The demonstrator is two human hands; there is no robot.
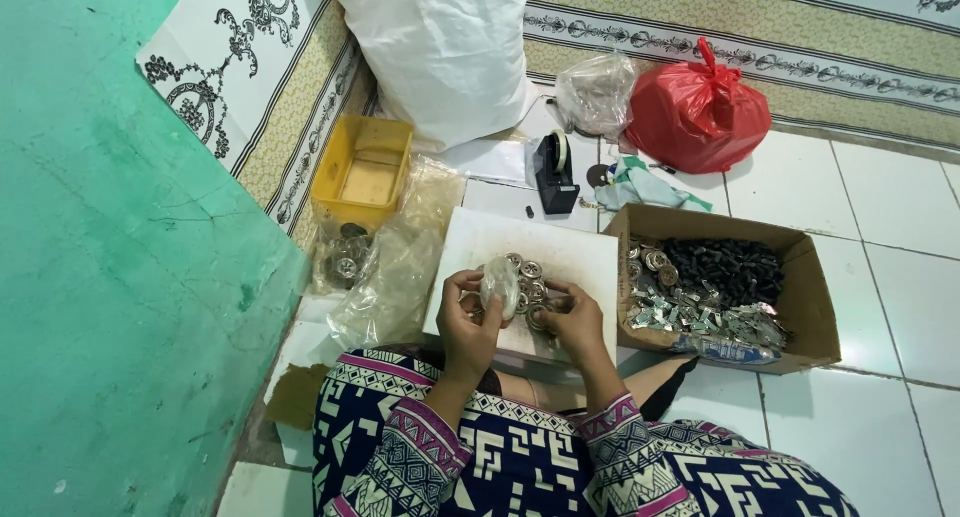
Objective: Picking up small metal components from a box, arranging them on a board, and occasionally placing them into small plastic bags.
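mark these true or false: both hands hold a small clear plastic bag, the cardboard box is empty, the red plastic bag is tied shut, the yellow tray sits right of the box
1. Both hands hold a small clear plastic bag. True: the left hand and right hand grip it over the white board.
2. The brown cardboard box is empty. False: it holds black pieces and shiny metal parts.
3. The red plastic bag is tied shut. True: knotted on top.
4. The yellow plastic tray sits right of the box. False: it sits left, by the green wall.
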